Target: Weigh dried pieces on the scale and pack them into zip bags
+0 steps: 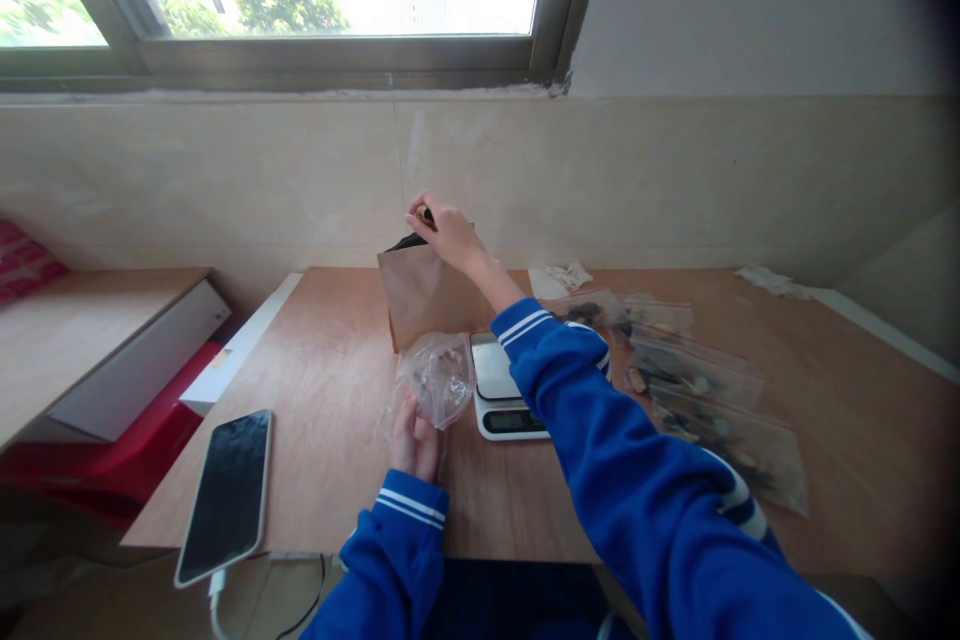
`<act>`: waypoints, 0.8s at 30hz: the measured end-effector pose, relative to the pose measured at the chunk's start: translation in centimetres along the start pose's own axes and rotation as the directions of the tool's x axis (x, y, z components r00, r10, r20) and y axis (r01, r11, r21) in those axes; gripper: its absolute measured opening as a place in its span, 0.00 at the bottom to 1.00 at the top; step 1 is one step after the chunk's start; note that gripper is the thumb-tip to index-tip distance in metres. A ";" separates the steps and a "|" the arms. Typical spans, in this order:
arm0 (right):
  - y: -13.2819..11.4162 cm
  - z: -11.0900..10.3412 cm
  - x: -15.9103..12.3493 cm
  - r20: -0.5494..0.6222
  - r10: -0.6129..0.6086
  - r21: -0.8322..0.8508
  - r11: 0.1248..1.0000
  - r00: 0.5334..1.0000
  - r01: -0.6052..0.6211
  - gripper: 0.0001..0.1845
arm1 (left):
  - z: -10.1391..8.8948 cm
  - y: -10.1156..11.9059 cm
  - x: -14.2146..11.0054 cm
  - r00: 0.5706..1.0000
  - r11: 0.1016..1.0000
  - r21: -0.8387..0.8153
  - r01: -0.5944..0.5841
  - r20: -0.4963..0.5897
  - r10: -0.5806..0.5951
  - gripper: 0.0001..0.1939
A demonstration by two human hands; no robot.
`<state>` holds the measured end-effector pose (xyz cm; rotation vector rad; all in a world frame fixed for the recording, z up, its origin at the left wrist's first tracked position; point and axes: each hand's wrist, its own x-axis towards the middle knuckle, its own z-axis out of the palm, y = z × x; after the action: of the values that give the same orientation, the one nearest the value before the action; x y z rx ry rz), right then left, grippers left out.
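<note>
My left hand [415, 442] is closed around the lower part of a clear plastic bag [444, 382], whose wide mouth stands open. Behind it, a brown paper bag [427, 295] with a dark inside stands upright on the table. Over the top of the paper bag is my right hand [448, 232], its fingers curled in a pinch. A small dark and yellowish piece [427, 214] shows between those fingers; its kind is not clear. Beside the plastic bag lies a white kitchen scale [499, 370], partly covered by my right sleeve.
Several filled zip bags [720, 430] lie at the right of the wooden table [337, 370]. A tablet [226, 495] on a white cable is near the left front edge. Crumpled white tissue [570, 275] sits at the back. A red stool [127, 465] stands left, below table height.
</note>
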<state>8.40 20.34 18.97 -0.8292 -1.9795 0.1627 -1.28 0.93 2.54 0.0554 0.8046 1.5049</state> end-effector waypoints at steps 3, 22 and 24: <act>1.2 -0.2 -1.0 -0.031 0.086 -0.022 0.996 0.996 -0.087 0.11 | 0.1 0.0 -0.1 0.999 1.000 -0.021 0.014 -0.030 -0.014 0.11; -0.6 -0.8 -3.4 -0.038 -0.080 -0.381 0.923 0.996 0.060 0.27 | 0.3 0.0 -0.2 0.997 0.996 -0.082 0.021 -0.072 -0.027 0.12; -0.8 -0.8 -3.3 -0.042 -0.034 -0.375 0.927 0.999 0.016 0.25 | 0.3 0.1 -0.1 0.998 0.997 -0.080 0.021 -0.064 -0.026 0.12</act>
<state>9.75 17.54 17.38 -1.0389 -2.0037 -0.2592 -1.17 0.94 2.85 -0.0625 0.7941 1.5216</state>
